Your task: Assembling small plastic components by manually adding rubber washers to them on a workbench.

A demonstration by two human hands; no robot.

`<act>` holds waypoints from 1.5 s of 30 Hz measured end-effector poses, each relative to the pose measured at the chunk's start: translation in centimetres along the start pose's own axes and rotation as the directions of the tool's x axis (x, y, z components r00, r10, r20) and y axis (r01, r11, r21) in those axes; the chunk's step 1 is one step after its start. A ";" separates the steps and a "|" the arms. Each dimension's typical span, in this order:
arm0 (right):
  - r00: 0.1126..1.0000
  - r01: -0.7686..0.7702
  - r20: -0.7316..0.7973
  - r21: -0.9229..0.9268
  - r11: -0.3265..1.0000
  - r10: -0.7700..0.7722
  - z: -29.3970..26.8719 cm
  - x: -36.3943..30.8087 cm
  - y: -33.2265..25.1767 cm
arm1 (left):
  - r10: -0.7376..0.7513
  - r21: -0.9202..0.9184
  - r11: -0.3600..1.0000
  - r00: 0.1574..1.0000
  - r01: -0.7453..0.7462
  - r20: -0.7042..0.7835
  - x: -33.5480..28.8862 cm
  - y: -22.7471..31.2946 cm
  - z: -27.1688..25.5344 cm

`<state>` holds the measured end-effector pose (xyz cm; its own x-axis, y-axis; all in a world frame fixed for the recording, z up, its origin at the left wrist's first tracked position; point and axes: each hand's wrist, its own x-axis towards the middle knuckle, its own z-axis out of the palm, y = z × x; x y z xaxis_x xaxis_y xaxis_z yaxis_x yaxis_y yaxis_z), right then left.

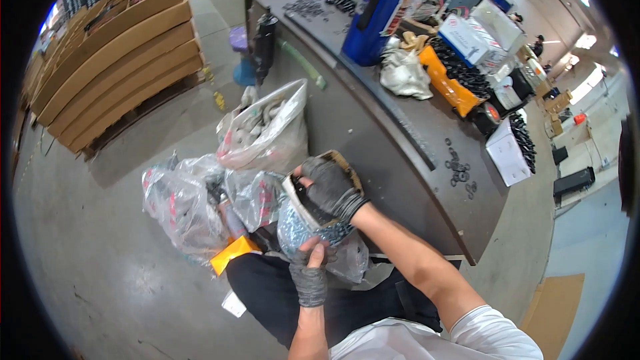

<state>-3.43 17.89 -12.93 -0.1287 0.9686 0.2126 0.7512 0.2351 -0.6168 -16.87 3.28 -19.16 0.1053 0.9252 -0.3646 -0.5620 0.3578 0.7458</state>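
My right hand (330,190), in a dark grey fingerless glove, reaches over a small open cardboard box (305,208) with dark contents. Its fingers are bent near the box's left rim; anything between them is hidden. Just under the box is a clear plastic bag (298,232) full of small bluish parts. My left hand (310,273), gloved alike, is closed at the near edge of that bag, thumb against the fingers. What it pinches is too small to make out.
Plastic bags (180,210) lie on the floor at left, beside an orange box (235,255). A fuller bag (267,137) leans by the dark table (373,130). The table carries a blue container (380,17), black rings (460,173) and a white bin (508,157). Stacked cardboard (127,67) stands far left.
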 end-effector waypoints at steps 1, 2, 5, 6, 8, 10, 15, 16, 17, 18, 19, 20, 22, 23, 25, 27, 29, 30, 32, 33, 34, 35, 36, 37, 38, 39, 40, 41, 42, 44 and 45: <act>1.000 0.003 0.007 0.006 1.000 -0.003 0.2 -0.2 0.2 | 0.011 0.018 1.000 1.000 -0.011 0.002 0.0 0.1 0.0; 1.000 0.007 0.016 0.016 1.000 -0.007 0.5 -0.2 0.2 | 0.024 0.038 0.999 1.000 -0.024 0.000 0.0 0.0 -0.2; 0.999 -0.027 0.021 0.038 0.999 0.026 0.7 -0.2 -0.5 | 0.026 -0.036 0.999 1.000 -0.026 -0.005 0.2 -1.0 -0.5; 0.999 -0.049 0.014 -0.050 0.998 0.050 0.5 -0.4 -0.6 | 0.043 -0.064 0.997 0.999 -0.044 -0.021 0.3 -1.3 -0.5; 0.998 -0.065 0.006 -0.100 0.993 0.066 -0.2 -0.7 -1.3 | 0.060 -0.022 0.998 0.998 -0.060 -0.004 0.4 -1.8 -0.7; 1.000 0.010 -0.003 -0.290 0.957 -0.011 1.5 -1.1 0.4 | 0.062 -0.044 0.997 0.998 -0.063 -0.016 0.4 -2.0 -0.6; 0.987 0.000 -0.157 -0.195 0.981 -0.031 0.5 -2.6 -0.5 | 0.075 -0.030 0.997 0.997 -0.075 -0.002 0.7 -3.3 -1.3; 0.987 0.045 -0.145 -0.203 0.978 -0.075 -0.1 -2.8 -0.6 | 0.079 -0.023 0.997 0.997 -0.079 0.018 0.8 -3.4 -1.1; 0.928 0.189 -0.271 -0.253 0.949 -0.257 -1.4 -3.8 -2.1 | 0.074 -0.035 0.997 0.997 -0.073 0.008 0.9 -3.5 -1.2; 0.902 0.242 -0.283 -0.289 0.926 -0.325 -4.2 -5.1 -5.1 | 0.076 -0.052 0.996 0.997 -0.076 -0.009 0.6 -3.5 -1.5; 0.877 0.282 -0.322 -0.258 0.924 -0.357 -7.7 -6.4 -7.9 | 0.122 -0.019 0.992 0.992 -0.123 -0.011 0.9 -3.9 -2.0; 0.890 0.267 -0.310 -0.244 0.933 -0.335 -11.9 -7.5 -10.1 | 0.121 -0.016 0.993 0.993 -0.121 -0.006 0.8 -3.7 -1.8; 0.921 0.075 -0.321 -0.410 0.909 -0.222 -19.1 -8.9 -11.3 | 0.112 -0.018 0.994 0.994 -0.112 0.011 0.4 -3.1 -0.7; 0.889 -0.091 -0.442 -0.429 0.899 -0.121 -21.0 -9.3 -11.0 | 0.091 -0.019 0.996 0.996 -0.091 -0.001 0.2 -2.9 -1.2; 0.912 -0.186 -0.403 -0.565 0.804 -0.072 -24.3 -9.1 -7.4 | 0.086 0.004 0.996 0.996 -0.086 0.010 -0.1 -3.2 -1.2; 0.912 -0.375 -0.370 -0.582 0.722 0.176 -26.7 -8.5 -4.9 | 0.088 0.030 0.996 0.996 -0.089 0.033 -0.2 -3.3 -1.4; 0.925 -0.336 -0.365 -0.646 0.685 0.109 -28.8 -9.2 -3.0 | 0.055 0.081 0.995 0.997 -0.059 0.051 -1.3 -2.6 -0.4; 0.925 -0.344 -0.355 -0.641 0.686 0.133 -29.3 -8.8 -2.9 | 0.048 0.053 0.997 0.997 -0.052 0.059 -1.2 -2.6 -0.2; 0.956 -0.281 -0.272 -0.759 0.588 0.106 -30.7 -8.6 1.4 | 0.071 0.104 0.992 0.994 -0.079 0.079 -1.3 -2.6 0.2; 0.959 -0.284 -0.242 -0.792 0.541 0.149 -30.4 -8.2 2.9 | 0.061 0.070 0.995 0.995 -0.066 0.082 -1.2 -3.1 0.0; 0.957 -0.285 -0.220 -0.826 0.487 0.188 -30.1 -7.6 3.6 | 0.071 0.065 0.995 0.994 -0.077 0.086 -1.6 -2.7 0.3; 0.959 -0.279 -0.213 -0.817 0.505 0.186 -29.6 -7.2 4.2 | 0.085 0.098 0.991 0.993 -0.093 0.084 -1.7 -2.9 0.0; 0.961 -0.273 -0.219 -0.846 0.458 0.168 -29.2 -6.8 4.7 | 0.096 0.132 0.986 0.992 -0.107 0.086 -1.8 -3.1 -0.2; 0.963 -0.266 -0.223 -0.873 0.408 0.151 -28.8 -6.6 5.1 | 0.100 0.145 0.983 0.992 -0.110 0.075 -2.0 -3.1 -0.3; 0.963 -0.265 -0.220 -0.867 0.422 0.153 -28.7 -6.5 5.5 | 0.096 0.150 0.983 0.992 -0.107 0.081 -2.1 -3.2 -0.3; 0.972 -0.235 -0.207 -0.857 0.459 0.110 -28.8 -6.4 5.8 | 0.091 0.154 0.983 0.992 -0.104 0.090 -2.2 -3.3 -0.2; 0.977 -0.209 -0.201 -0.846 0.490 0.070 -28.9 -6.5 6.0 | 0.088 0.166 0.981 0.992 -0.102 0.093 -2.5 -3.0 0.4; 0.979 -0.202 -0.174 -0.837 0.508 0.102 -28.9 -6.6 6.0 | 0.079 0.186 0.978 0.993 -0.095 0.091 -3.0 -2.7 1.0; 0.977 -0.215 -0.184 -0.833 0.510 0.111 -28.8 -6.8 6.0 | 0.069 0.204 0.975 0.993 -0.087 0.093 -3.6 -2.4 1.7; 0.991 -0.133 -0.111 -0.741 0.659 0.075 -28.4 -7.1 4.9 | 0.205 0.363 0.901 0.971 -0.235 0.120 -5.0 -0.5 3.1; 0.986 -0.088 -0.167 -0.628 0.773 -0.024 -28.9 -8.0 4.3 | 0.223 0.361 0.893 0.962 -0.267 0.161 -5.9 0.7 4.8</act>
<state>19.54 8.85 4.59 -0.0368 0.9356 0.3513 0.9987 0.0465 -0.0192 -13.92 -1.33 -13.84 0.1079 0.9896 -0.0950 -0.2336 0.1181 0.9651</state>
